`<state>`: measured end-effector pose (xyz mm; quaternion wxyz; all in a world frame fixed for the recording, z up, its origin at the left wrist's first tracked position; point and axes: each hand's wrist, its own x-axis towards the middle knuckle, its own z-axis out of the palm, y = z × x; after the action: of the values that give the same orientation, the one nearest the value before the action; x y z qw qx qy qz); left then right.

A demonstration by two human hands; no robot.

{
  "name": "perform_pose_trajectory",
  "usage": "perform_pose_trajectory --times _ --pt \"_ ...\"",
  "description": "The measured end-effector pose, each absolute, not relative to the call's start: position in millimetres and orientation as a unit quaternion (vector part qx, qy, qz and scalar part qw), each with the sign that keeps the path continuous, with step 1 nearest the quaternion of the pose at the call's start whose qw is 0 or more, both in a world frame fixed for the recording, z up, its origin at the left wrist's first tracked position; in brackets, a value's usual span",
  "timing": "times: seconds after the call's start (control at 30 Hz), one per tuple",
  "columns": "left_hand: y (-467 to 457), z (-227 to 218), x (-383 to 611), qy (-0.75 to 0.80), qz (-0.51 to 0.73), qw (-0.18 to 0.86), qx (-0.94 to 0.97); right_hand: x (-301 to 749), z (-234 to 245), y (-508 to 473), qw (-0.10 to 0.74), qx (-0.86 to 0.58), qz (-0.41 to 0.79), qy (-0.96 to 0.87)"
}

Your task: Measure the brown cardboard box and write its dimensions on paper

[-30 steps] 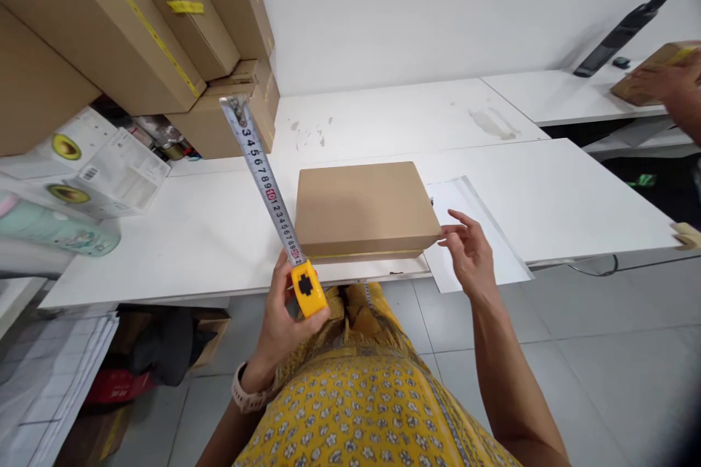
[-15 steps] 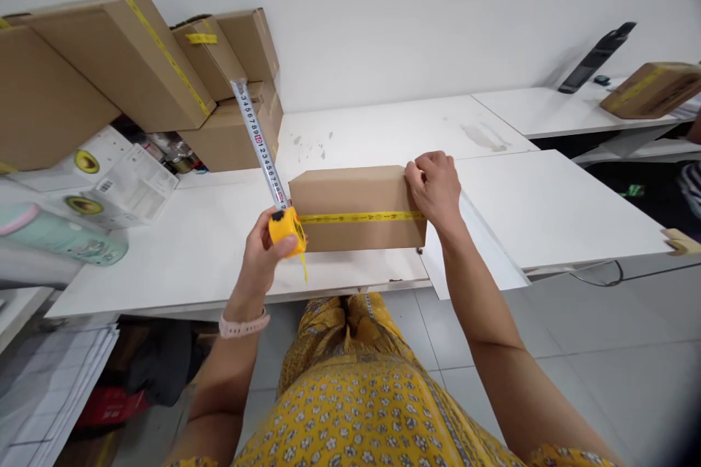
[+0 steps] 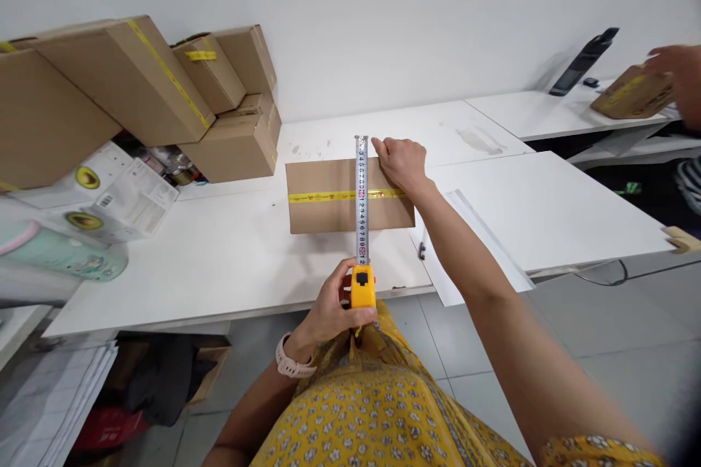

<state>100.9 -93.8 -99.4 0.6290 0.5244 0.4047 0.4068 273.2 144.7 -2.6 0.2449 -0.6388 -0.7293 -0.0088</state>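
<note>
My left hand (image 3: 335, 308) is closed around a yellow tape measure (image 3: 362, 290) near the front table edge. Its silver blade (image 3: 361, 197) is pulled out and runs away from me across the middle of a cardboard box (image 3: 323, 215), the blade's end passing the box's far edge. Yellow printed tape (image 3: 318, 197) goes lengthwise along the box, which lies on the white table (image 3: 219, 255). At the box's far right corner, my right hand (image 3: 404, 163) is closed over the edge, its thumb side close to the blade's end. Its fingertips are partly hidden.
Stacked cardboard boxes (image 3: 235, 149), a white carton (image 3: 117, 193) and a mint bottle (image 3: 60, 255) stand at left. White paper (image 3: 476, 255) overhangs the front edge. On the right are a black bottle (image 3: 583, 62) and another box (image 3: 629, 95), touched by another person's hand (image 3: 679, 76).
My left hand has brought the tape measure right and towards me, laying the blade over the box. My right hand has shifted slightly left. Another person's hand has appeared at the right-hand box.
</note>
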Motion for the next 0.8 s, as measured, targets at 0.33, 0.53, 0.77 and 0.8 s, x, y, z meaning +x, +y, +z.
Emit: perform_pose_trajectory --times 0.33,0.53,0.77,0.8 --pt "-87.4 -108.3 94.4 0.392 0.437 0.659 0.471 272.6 -4.0 144.6 0.334 -0.496 0.026 -0.801" --pt "-88.3 -110.6 97.4 0.372 0.443 0.670 0.465 279.9 -1.0 146.9 0.330 -0.369 0.021 -0.869" --pt "-80.8 -108.5 104.5 0.381 0.451 0.672 0.448 279.5 -3.3 166.4 0.315 -0.361 0.020 -0.877" --pt "-79.3 -108.0 106.9 0.383 0.452 0.671 0.447 278.7 -3.8 171.2 0.316 -0.361 0.022 -0.877"
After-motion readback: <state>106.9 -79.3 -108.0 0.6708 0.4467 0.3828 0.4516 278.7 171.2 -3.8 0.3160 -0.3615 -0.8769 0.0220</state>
